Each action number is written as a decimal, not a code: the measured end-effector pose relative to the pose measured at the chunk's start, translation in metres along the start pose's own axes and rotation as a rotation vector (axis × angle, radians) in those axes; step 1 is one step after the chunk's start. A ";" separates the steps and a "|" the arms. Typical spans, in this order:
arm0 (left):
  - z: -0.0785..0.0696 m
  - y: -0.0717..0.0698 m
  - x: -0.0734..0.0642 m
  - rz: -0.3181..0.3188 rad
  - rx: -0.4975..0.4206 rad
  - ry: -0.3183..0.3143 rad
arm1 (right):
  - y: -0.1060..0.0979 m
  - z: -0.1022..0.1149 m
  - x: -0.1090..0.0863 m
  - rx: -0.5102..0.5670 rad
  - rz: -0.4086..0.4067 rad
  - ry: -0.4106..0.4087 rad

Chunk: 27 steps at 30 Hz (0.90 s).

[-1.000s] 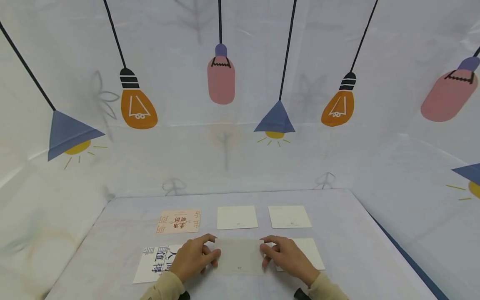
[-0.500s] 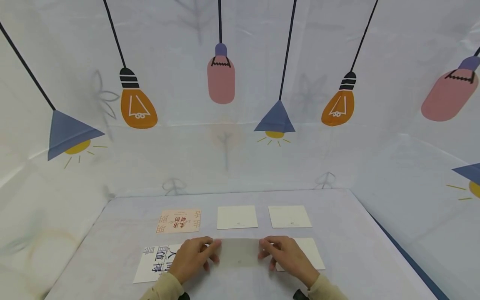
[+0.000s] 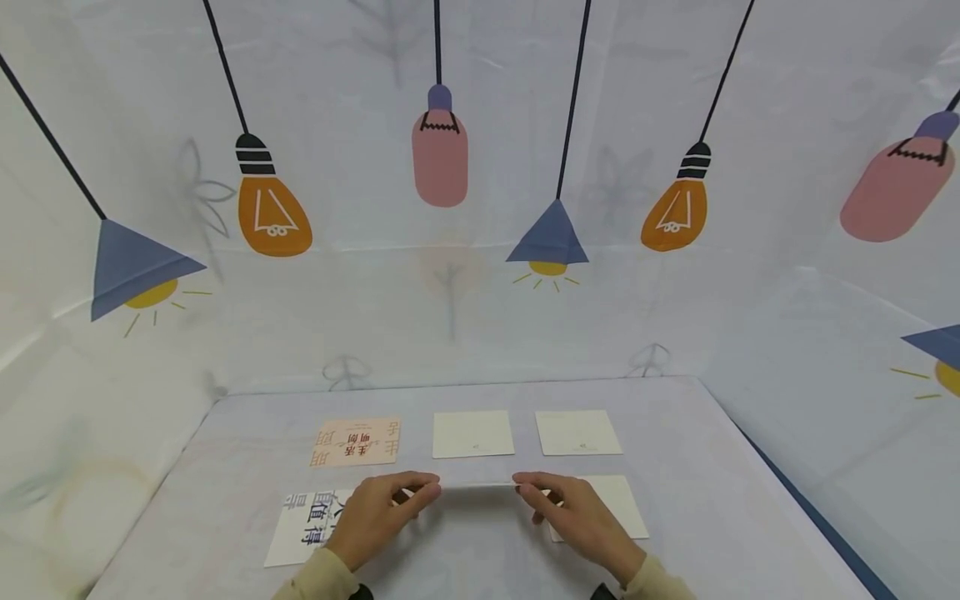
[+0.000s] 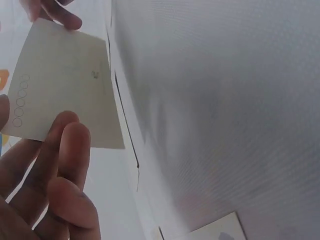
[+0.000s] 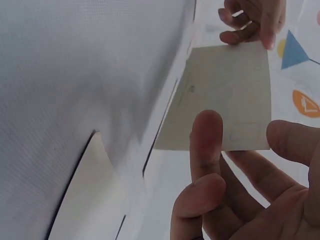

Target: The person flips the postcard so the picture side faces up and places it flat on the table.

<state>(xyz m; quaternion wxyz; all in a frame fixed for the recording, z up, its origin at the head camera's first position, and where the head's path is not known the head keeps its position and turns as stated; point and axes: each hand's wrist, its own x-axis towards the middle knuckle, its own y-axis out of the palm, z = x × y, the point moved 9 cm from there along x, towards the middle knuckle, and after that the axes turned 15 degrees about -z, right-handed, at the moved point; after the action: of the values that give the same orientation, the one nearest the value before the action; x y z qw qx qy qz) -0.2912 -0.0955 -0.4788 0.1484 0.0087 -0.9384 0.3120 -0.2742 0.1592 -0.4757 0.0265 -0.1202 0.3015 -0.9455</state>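
A pale postcard (image 3: pixel 477 486) is held off the table, nearly edge-on in the head view. My left hand (image 3: pixel 378 518) pinches its left end and my right hand (image 3: pixel 576 518) its right end. In the left wrist view, the postcard (image 4: pixel 70 85) shows a row of small printed circles near one edge. The right wrist view shows a faint printed rectangle on the postcard (image 5: pixel 227 95). Beneath the right hand, a cream postcard (image 3: pixel 618 507) is partly covered. Beside the left hand lies a white postcard (image 3: pixel 294 529) with large blue characters, its right part hidden.
Further back on the white table (image 3: pixel 480 575) lie a peach postcard (image 3: pixel 375 454) with red characters and two cream cards, one central (image 3: pixel 472 437) and one to the right (image 3: pixel 577 435). A white curtain (image 3: pixel 480 317) printed with lamps surrounds the table's far side.
Between both hands, the postcard has tilted from showing its broad face to nearly edge-on. Both hands still hold its ends at about the same place. The postcards on the table lie unmoved.
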 end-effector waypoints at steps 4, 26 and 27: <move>-0.002 -0.002 -0.002 -0.007 0.047 0.028 | 0.002 0.002 -0.004 0.007 0.000 -0.033; -0.003 0.009 -0.016 0.008 0.186 0.173 | 0.022 0.002 -0.016 -0.218 0.031 -0.186; -0.003 0.009 -0.017 0.011 0.183 0.173 | 0.022 0.002 -0.016 -0.225 0.030 -0.192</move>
<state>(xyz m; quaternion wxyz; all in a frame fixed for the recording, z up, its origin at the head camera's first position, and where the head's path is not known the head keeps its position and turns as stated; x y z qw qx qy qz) -0.2754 -0.0873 -0.4864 0.2257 -0.0100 -0.8897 0.3968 -0.2588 0.1415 -0.4900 0.0558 -0.2077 0.4033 -0.8894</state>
